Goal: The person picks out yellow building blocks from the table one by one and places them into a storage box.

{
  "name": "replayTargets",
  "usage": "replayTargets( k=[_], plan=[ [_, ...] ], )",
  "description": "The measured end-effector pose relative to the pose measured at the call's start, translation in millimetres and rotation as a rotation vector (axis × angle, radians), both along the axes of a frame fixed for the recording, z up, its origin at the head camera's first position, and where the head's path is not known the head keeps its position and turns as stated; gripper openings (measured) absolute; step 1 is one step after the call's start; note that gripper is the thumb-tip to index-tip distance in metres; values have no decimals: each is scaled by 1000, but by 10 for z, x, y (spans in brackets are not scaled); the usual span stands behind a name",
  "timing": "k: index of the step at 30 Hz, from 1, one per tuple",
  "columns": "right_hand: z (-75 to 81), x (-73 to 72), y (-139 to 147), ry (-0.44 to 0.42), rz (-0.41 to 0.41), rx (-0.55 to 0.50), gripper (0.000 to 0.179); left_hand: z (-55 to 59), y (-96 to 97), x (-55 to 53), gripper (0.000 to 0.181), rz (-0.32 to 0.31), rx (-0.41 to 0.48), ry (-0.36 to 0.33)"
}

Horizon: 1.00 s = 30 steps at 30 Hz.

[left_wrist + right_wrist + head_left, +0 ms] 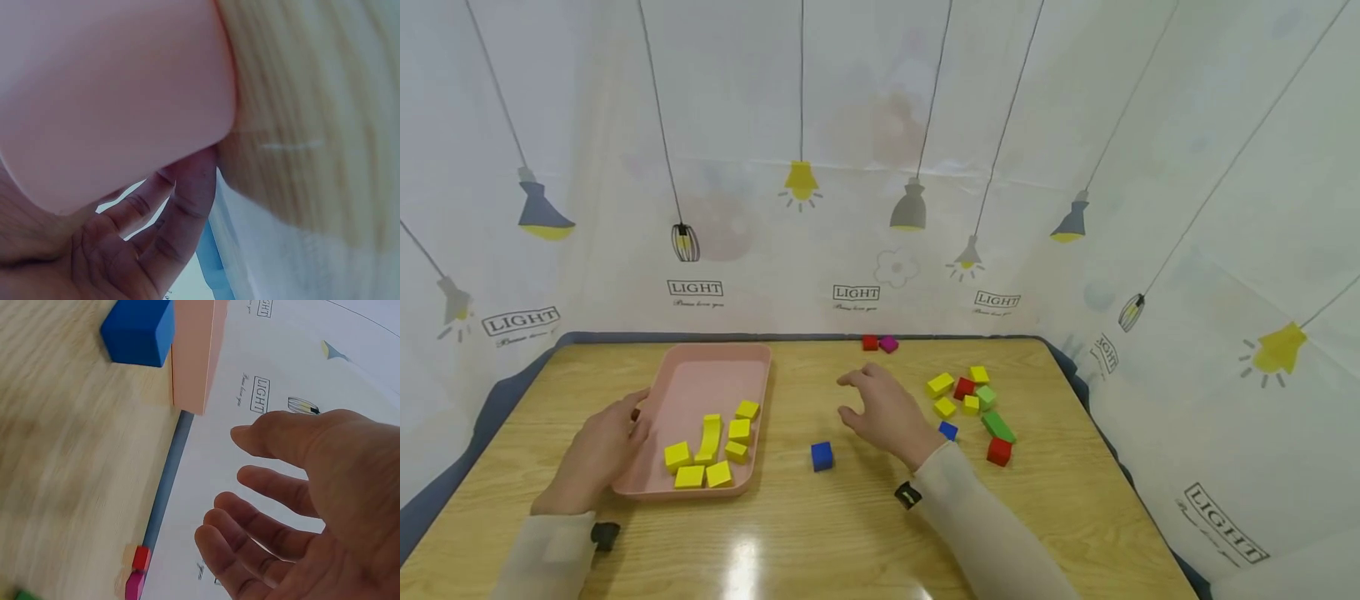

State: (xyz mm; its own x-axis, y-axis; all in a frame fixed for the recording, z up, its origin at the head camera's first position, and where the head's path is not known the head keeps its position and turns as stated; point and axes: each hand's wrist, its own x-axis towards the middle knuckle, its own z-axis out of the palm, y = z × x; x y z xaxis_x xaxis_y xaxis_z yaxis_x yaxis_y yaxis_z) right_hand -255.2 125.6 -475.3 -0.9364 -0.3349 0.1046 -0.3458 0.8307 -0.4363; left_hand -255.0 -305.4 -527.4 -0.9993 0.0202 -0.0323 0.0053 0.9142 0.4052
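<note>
My left hand [598, 454] grips the left side of a pink tray [658, 375], its bent fingers [184, 206] at the tray's edge in the left wrist view. The thumb is hidden there behind the tray. Several yellow blocks [711, 437] sit in the near half of the tray. Over the table, right of the tray, my right hand [887, 412] is spread with nothing in it. Its thumb and fingers [262, 525] stand apart in the right wrist view. A blue block [822, 456] lies between tray and right hand.
Beyond my right hand lies a loose group of yellow, red and green blocks, with a red block [999, 452] nearest me and a second blue block [948, 431]. At the back edge are a small red block [870, 342] and a magenta block [889, 344], near the printed curtain [760, 308].
</note>
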Motion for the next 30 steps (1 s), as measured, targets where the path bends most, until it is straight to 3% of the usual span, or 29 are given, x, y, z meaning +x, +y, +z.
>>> replayTargets(
  k=[12,21,30],
  plan=[
    [-137,428,515,-31,-101,-129,40,20,-3,19,67,3,-5,-2],
    [-129,718,843,24,-172,-72,34,29,-1,-17,68,-1,-2,-15],
    [-162,840,987,-29,-126,-76,29,12,-8,-7,67,-7,-11,3]
  ],
)
